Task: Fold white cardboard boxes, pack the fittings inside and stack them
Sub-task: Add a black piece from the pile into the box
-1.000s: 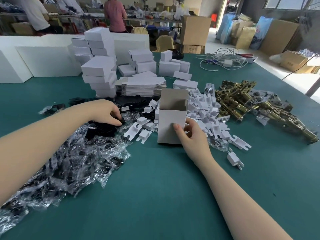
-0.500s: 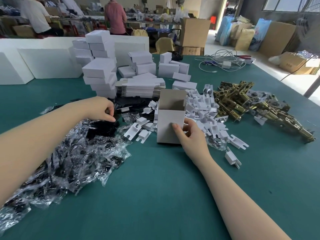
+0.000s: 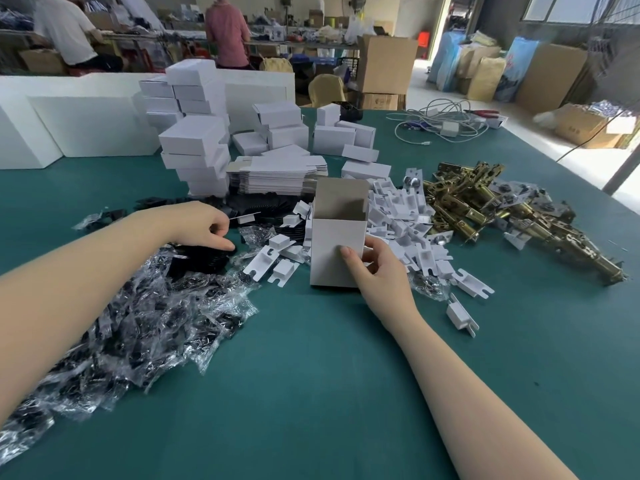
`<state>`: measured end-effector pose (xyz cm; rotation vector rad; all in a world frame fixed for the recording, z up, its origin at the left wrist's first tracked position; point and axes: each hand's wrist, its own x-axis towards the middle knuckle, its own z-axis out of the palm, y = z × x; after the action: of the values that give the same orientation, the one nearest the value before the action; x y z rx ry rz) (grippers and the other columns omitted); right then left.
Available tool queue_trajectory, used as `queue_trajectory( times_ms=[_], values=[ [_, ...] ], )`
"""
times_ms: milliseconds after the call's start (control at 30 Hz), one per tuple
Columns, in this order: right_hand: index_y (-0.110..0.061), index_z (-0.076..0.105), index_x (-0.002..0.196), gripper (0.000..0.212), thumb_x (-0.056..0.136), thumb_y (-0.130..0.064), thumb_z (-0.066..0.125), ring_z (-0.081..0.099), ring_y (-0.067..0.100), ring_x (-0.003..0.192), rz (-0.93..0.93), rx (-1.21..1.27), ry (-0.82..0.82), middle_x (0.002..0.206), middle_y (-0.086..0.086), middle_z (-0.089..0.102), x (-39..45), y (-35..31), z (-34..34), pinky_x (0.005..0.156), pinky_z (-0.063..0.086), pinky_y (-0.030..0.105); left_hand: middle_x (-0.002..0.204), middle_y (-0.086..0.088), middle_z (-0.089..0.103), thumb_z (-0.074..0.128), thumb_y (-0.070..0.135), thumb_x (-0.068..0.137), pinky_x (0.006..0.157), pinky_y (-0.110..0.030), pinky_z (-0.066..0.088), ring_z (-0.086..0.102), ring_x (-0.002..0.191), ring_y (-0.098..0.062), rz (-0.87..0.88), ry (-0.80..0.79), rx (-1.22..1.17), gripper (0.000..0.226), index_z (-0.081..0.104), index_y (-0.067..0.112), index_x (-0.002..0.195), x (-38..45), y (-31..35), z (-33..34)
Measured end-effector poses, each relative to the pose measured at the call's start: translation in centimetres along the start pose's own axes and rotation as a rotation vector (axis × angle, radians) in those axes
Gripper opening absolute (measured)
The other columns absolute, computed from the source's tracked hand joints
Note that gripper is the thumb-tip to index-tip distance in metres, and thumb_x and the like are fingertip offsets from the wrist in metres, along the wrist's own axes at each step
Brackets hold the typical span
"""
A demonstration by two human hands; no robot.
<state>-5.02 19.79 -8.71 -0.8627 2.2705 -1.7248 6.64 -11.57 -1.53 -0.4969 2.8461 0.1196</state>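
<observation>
matt white cardboard box, glossy crinkled plastic bags, shiny brass-coloured metal fittings

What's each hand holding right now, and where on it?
Right hand grips the open white box at its lower right corner, thumb on the front face. Left hand is curled over the bagged black parts; whether it holds one cannot be told.

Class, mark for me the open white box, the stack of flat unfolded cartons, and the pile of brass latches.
open white box (image 3: 332, 251): head view, on its front wall.
stack of flat unfolded cartons (image 3: 277, 176): head view, on the top sheet.
pile of brass latches (image 3: 485, 206): head view, on the pile's middle.
</observation>
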Motion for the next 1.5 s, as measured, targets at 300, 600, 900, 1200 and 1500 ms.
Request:
queue_trajectory(
  times_ms=[300,600,900,1200,1500],
  values=[
    [-0.043,0.055,0.111,0.031,0.087,-0.06,0.061,0.054,-0.005,0.07,0.025,-0.005,0.007,0.088,-0.014,0.064,0.2,0.3,0.1,0.061,0.041,0.013,0.097,0.008,0.064,0.073,0.049,0.081,0.075,-0.029,0.045,0.058,0.089,-0.013,-0.054,0.159,-0.108,0.026,0.065,0.029,0.095,-0.4,-0.4,-0.3],
    [-0.039,0.056,0.115,0.037,0.086,-0.061,0.061,0.055,-0.005,0.072,0.034,0.001,0.011,0.09,-0.013,0.065,0.2,0.5,0.1,0.066,0.042,0.02,0.084,0.008,0.068,0.061,0.042,0.094,0.058,-0.025,0.054,0.07,0.07,-0.01,-0.245,0.614,-1.11,0.02,0.061,0.023,0.089,-1.4,2.3,-2.7],
    [-0.042,0.055,0.112,0.032,0.086,-0.06,0.061,0.055,-0.006,0.069,0.029,0.009,0.007,0.09,-0.013,0.065,0.0,0.2,0.0,0.063,0.041,0.017,0.106,-0.01,0.074,0.039,-0.007,0.098,0.063,-0.022,0.059,0.074,0.087,-0.019,-0.042,0.221,-1.817,0.044,0.04,0.024,0.13,-2.5,6.2,-4.1],
    [-0.04,0.055,0.112,0.032,0.087,-0.06,0.061,0.054,-0.006,0.067,0.027,-0.002,0.008,0.091,-0.012,0.065,0.1,0.2,0.0,0.061,0.04,0.016,0.126,0.003,0.061,0.058,-0.004,0.092,0.077,-0.013,0.051,0.066,0.094,0.002,-0.031,0.291,-0.975,0.054,0.052,0.021,0.139,-2.5,5.5,-1.3],
    [-0.047,0.054,0.103,0.022,0.087,-0.059,0.061,0.054,-0.005,0.067,0.022,0.006,0.005,0.088,-0.012,0.064,0.1,0.1,0.1,0.061,0.041,0.015,0.106,0.002,0.07,0.061,0.031,0.096,0.069,-0.019,0.038,0.056,0.076,-0.003,0.102,0.669,-0.386,0.028,0.071,0.019,0.119,-3.1,6.0,-2.0]
  ],
)
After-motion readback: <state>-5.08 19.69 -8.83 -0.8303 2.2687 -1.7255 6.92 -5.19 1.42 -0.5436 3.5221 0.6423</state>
